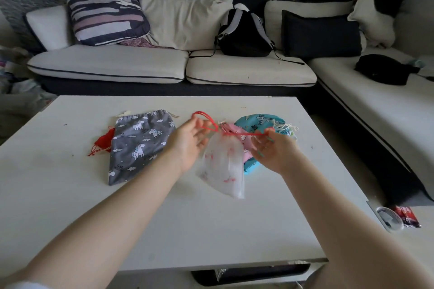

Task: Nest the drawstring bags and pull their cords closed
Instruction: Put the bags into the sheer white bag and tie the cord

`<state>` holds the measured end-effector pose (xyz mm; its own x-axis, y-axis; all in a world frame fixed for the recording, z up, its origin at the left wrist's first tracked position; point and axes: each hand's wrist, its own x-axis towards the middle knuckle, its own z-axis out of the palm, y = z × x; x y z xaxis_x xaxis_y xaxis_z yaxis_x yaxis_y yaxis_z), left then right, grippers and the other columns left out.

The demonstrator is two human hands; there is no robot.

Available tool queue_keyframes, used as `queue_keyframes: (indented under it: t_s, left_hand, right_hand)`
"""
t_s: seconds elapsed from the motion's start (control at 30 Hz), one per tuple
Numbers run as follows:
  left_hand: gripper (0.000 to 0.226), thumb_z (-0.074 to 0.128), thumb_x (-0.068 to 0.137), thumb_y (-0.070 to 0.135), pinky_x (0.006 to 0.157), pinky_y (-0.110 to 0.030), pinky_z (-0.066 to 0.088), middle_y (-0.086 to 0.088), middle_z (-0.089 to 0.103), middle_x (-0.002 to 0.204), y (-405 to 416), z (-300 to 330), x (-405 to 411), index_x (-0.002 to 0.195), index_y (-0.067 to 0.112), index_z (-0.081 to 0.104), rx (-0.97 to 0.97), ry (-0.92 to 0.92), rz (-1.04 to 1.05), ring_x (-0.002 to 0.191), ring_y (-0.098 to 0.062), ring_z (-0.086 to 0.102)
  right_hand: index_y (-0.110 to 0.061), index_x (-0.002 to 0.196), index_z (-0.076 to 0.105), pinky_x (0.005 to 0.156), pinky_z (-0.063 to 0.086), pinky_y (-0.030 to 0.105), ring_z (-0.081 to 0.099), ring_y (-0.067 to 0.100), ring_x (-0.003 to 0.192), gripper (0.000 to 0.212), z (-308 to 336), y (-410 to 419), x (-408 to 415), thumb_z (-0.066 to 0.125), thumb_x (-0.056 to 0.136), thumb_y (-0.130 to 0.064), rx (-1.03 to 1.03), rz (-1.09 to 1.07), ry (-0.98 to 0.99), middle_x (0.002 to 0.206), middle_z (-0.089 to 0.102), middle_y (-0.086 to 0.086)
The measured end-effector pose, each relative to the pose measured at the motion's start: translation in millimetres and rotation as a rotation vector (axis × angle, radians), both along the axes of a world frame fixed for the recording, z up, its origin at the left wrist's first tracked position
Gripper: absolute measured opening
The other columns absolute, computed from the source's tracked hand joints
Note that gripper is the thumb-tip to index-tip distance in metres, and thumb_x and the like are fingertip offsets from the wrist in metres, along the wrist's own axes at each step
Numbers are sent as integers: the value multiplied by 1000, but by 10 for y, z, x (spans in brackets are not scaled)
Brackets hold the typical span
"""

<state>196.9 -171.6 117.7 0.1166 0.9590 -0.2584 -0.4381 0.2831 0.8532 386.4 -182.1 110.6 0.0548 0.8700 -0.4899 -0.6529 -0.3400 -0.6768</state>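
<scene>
Head view: we see both bare forearms reaching over a white rectangular table [70,195]. Between the hands hangs a small translucent white drawstring bag with faint red print [223,169], lifted off the table surface, its neck gathered at the top and its body drooping toward us. A red cord [244,134] runs through that neck. The left hand [191,142] is palm-up with its fingers loosely curled; a red loop of the cord [206,119] arcs above and across those fingers, but motion blur stops us from telling how firmly it is gripped. The right hand [273,151] pinches the other end of the cord between thumb and fingers, and the cord runs taut and nearly level from the bag's neck to this hand.

On the table to the left lies a grey fabric drawstring bag printed with white unicorns [138,145], flat, mouth toward the sofa. A small red pouch [104,141] pokes out from under its left edge. Behind the hanging bag we note a pink fabric bag [237,132] and a turquoise printed fabric bag [260,122] piled together, with pale cords at the right.

A pale cushioned sofa [141,65] stands beyond the table, with a black backpack [244,35] on it.
</scene>
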Motion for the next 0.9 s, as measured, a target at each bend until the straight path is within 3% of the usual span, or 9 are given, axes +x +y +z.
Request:
queue_keyframes:
  t_s: [0.1,0.17,0.23,0.3,0.4,0.53,0.6,0.73,0.9]
  left_hand:
    - [33,35,98,29,68,-27,34,10,62,60,4,-11,-97,67,23,44,-16,-105,-29,77,-10,58]
    - [30,36,98,28,61,-24,39,8,56,56,-20,3,-31,70,22,48,-11,-168,-86,68,-11,60]
    - [30,36,98,25,46,-18,36,8,45,48,-27,24,43,71,21,50,-29,-185,-109,50,-9,53]
    - [30,35,98,21,36,-16,23,8,32,43,-30,26,72,70,19,47,-42,-126,-142,39,-7,38]
    - [28,37,96,18,38,-17,13,10,25,40,-43,-48,98,71,17,49,-24,111,-207,36,-6,30]
    - [9,46,90,11,38,-16,9,11,22,38,15,-24,56,83,16,50,26,353,-248,34,-6,20]
    - [16,53,88,12,39,-15,11,10,24,39,53,3,-3,73,16,53,87,562,-288,36,-8,19]
    - [18,61,82,24,54,-26,29,-1,48,60,101,31,-28,74,8,64,328,1255,-391,55,-17,38]
    - [35,55,84,39,55,-27,30,-10,52,65,115,60,-22,76,6,66,462,1644,-593,61,-21,39]
  right_hand:
    - [-10,71,48,65,55,32,56,18,58,30,-34,19,1,37,98,-10,113,-78,175,52,52,2]
    - [-11,70,46,54,46,25,42,13,41,30,-31,49,-111,36,98,-10,140,-80,216,43,39,-2]
    - [-14,68,44,41,32,18,28,9,34,30,-12,68,-171,37,97,-11,127,-18,60,40,29,-6]
    - [-15,67,45,32,19,15,21,6,31,30,-5,82,-143,37,96,-9,108,19,-258,38,26,-9]
    - [-15,63,48,39,21,21,27,9,36,31,13,106,-116,40,91,-5,134,77,-686,43,33,-6]
    - [-17,61,49,54,23,28,31,17,53,32,-3,152,-189,39,91,-10,227,238,-1037,56,38,0]
    - [-17,59,49,60,30,30,38,22,57,33,-3,169,-174,38,90,-11,238,273,-1163,55,44,2]
    - [-18,60,50,64,39,33,48,24,64,34,10,194,-155,38,92,-16,236,393,-1295,65,53,7]
    - [-8,78,56,65,42,33,52,26,73,26,21,204,-180,36,93,-16,231,533,-1552,81,60,14]
